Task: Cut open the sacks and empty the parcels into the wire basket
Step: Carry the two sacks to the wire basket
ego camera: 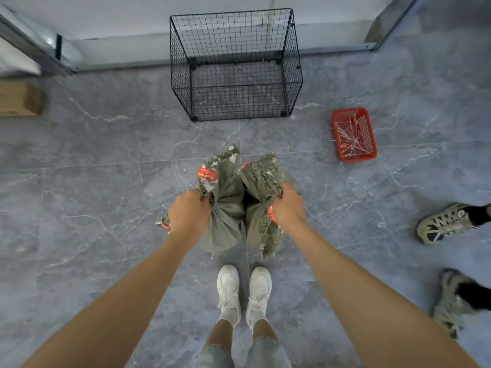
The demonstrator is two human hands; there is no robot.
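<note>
I hold two grey-green woven sacks upright over the floor, side by side in front of my feet. My left hand (189, 211) grips the gathered neck of the left sack (225, 205), which carries a red label near its frayed top. My right hand (288, 207) grips the neck of the right sack (261, 192), also frayed and red-labelled. The black wire basket (183, 75) stands on the floor beyond them against the wall, and I see nothing inside it. No parcels are visible.
A small red plastic basket (370, 155) holding white cable ties lies to the right of the wire basket. A cardboard box (20, 98) sits at the far left. Another person's shoes (443, 221) stand at the right edge. My white shoes (243, 293) are just behind the sacks.
</note>
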